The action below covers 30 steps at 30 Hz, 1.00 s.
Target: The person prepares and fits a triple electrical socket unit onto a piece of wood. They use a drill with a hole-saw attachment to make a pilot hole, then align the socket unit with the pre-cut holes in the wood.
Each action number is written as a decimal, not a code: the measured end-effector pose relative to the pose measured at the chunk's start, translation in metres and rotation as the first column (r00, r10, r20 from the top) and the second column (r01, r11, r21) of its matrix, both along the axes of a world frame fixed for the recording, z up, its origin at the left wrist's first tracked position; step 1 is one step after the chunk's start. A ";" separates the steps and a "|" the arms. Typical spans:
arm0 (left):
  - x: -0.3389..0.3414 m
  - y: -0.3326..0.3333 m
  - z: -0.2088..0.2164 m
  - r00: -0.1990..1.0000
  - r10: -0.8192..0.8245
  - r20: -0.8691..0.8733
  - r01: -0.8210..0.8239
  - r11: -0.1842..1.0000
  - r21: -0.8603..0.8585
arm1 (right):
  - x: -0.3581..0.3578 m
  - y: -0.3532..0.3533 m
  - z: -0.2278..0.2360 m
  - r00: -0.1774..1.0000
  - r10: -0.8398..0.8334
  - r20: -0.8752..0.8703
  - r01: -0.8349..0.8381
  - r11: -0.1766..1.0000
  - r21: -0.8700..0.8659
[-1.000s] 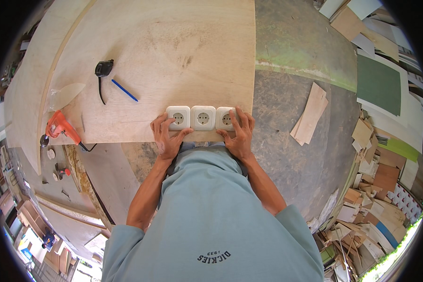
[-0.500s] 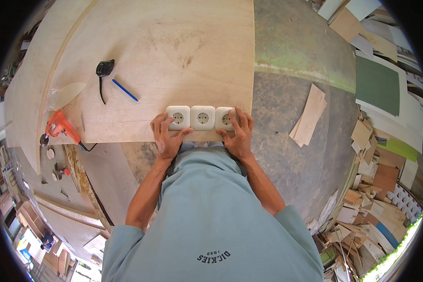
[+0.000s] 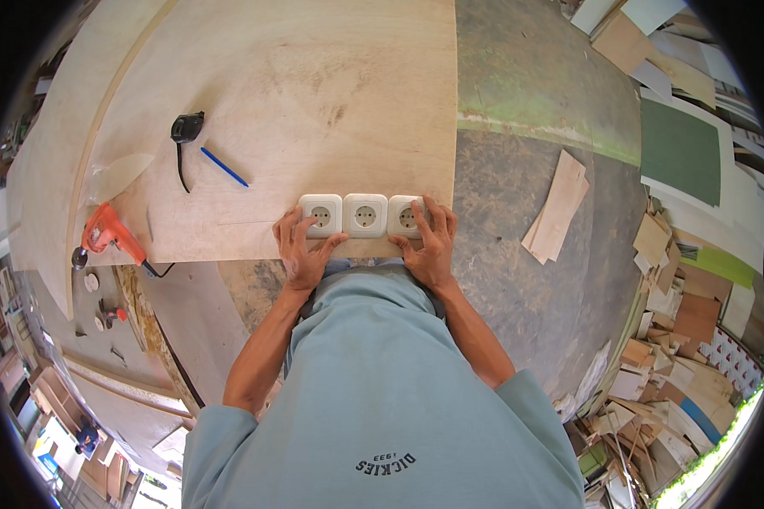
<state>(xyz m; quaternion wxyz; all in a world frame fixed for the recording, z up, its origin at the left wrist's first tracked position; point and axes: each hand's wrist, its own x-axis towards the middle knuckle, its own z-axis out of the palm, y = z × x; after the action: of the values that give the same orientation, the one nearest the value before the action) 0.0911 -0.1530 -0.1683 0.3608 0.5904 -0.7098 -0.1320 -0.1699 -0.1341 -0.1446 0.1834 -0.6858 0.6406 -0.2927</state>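
Three white square power sockets stand side by side in a row near the front edge of a plywood sheet. My left hand grips the left socket, its fingers over the outer side and its thumb at the lower edge. At the other end, my right hand holds the right socket the same way, fingertips lying on its face and outer edge. Between them, the middle socket touches or nearly touches its neighbours. The sockets' undersides are hidden.
On the plywood's left lie a black tape measure, a blue pen and an orange corded drill. Thin wood strips rest on the grey surface at right. Beyond are stacked offcuts. Another person is far at lower left.
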 end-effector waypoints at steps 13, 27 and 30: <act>0.000 -0.001 0.007 0.999 -0.022 -0.024 0.022 0.999 0.031 | 0.000 0.000 0.001 1.000 0.000 0.000 0.000 1.000 0.016; 0.014 -0.002 0.013 0.996 -0.060 -0.062 0.066 0.993 0.101 | -0.001 -0.003 0.003 1.000 0.007 -0.002 -0.007 1.000 0.021; 0.015 -0.003 0.011 0.994 -0.066 -0.092 0.073 0.994 0.077 | 0.000 -0.003 0.002 1.000 0.000 0.017 0.000 1.000 0.019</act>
<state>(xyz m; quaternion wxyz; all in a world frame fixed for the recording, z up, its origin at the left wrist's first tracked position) 0.1064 -0.1556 -0.1571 0.3635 0.5728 -0.7072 -0.1991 -0.1702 -0.1372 -0.1429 0.1955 -0.6815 0.6418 -0.2924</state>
